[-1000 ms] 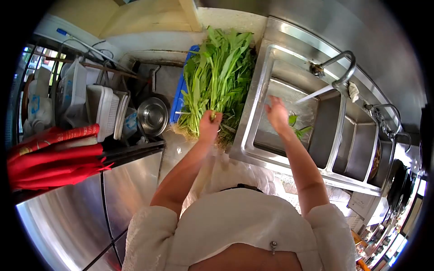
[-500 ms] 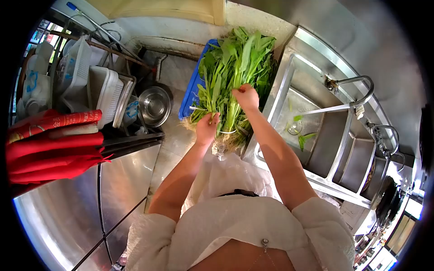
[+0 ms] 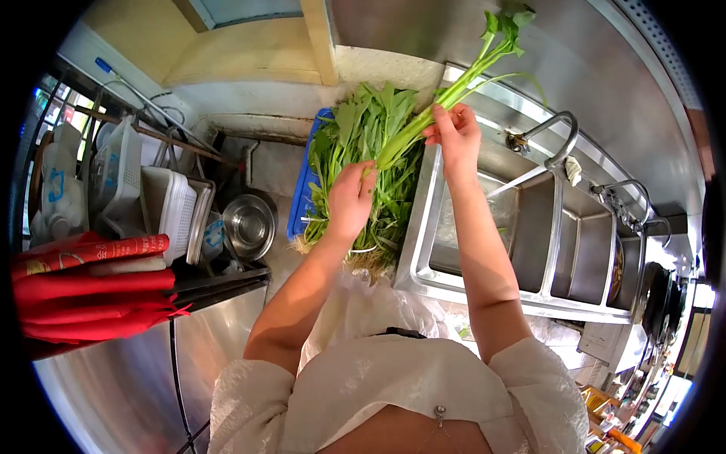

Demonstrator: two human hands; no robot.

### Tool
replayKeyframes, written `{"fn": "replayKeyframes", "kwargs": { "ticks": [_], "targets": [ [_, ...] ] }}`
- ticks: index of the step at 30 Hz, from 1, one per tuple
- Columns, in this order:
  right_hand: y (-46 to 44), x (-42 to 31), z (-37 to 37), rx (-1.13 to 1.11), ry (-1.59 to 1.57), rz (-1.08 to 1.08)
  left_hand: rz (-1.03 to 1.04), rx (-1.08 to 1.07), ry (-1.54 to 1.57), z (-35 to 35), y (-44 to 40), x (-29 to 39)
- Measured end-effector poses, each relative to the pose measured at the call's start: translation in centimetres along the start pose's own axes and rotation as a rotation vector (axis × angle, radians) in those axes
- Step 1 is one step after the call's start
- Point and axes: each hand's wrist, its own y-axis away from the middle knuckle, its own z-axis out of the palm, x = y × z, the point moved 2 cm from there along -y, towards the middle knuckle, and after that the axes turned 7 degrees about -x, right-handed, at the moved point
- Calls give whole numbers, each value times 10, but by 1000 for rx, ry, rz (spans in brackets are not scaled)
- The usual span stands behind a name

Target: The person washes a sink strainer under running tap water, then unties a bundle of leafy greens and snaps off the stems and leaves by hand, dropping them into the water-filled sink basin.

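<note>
A pale green leafy vegetable stalk point(image 3: 418, 130) slants up to the right above the basket, its leafy top over the back of the sink. My right hand point(image 3: 458, 142) grips its middle between thumb and fingers. The fingers of my left hand point(image 3: 350, 198) are closed at its thick lower end. Below lies a big heap of leafy greens point(image 3: 355, 125), with roots towards me and a white tie round part of it. The heap fills a blue plastic basket point(image 3: 299, 204), whose left side shows.
A steel sink point(image 3: 412, 250) with several basins and taps point(image 3: 563, 140) stands on the right. At left are a steel bowl point(image 3: 249, 227), white plastic baskets point(image 3: 179, 216) and red cloth point(image 3: 91, 303) on a steel cabinet point(image 3: 113, 378).
The leafy stalk has come up out of the heap. My right hand has moved right towards the sink with it; my left hand has risen slightly to its lower end. The view has shifted.
</note>
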Motion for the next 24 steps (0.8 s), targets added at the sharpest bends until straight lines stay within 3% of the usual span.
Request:
{"fn": "replayKeyframes", "kwargs": {
  "ticks": [2, 5, 6, 8, 9, 10, 12, 13, 15, 17, 20, 24],
  "targets": [
    [2, -3, -7, -11, -32, 42, -25, -88, -28, 2, -3, -6],
    [16, 17, -18, -26, -84, 181, -309, -621, 558, 9, 5, -11],
    [20, 22, -23, -17, -88, 178, -307, -630, 553, 11, 9, -11],
    [32, 29, -35, -63, 88, 224, -424, -608, 849, 20, 18, -15],
    [43, 28, -38, -71, 366, 175, -436, -599, 914, 23, 20, -13],
    [53, 31, -40, -131, 622, 92, -434, -611, 910, 26, 21, -12],
    [79, 19, -40, -236, 885, -338, -423, -632, 863, 32, 22, -12],
    [86, 18, -43, -226, 887, -334, -399, -680, 835, 34, 21, -12],
    [100, 14, -45, -388, 991, -550, -431, -620, 843, 43, 23, -9],
    [108, 13, -51, -412, 1041, -491, -435, -537, 836, 51, 22, -3],
    [112, 7, -63, -456, 1071, -434, -331, -587, 756, 63, 23, -3],
    [106, -2, -86, -233, 929, -415, -160, -632, 477, 65, 25, 4]
  ]
}}
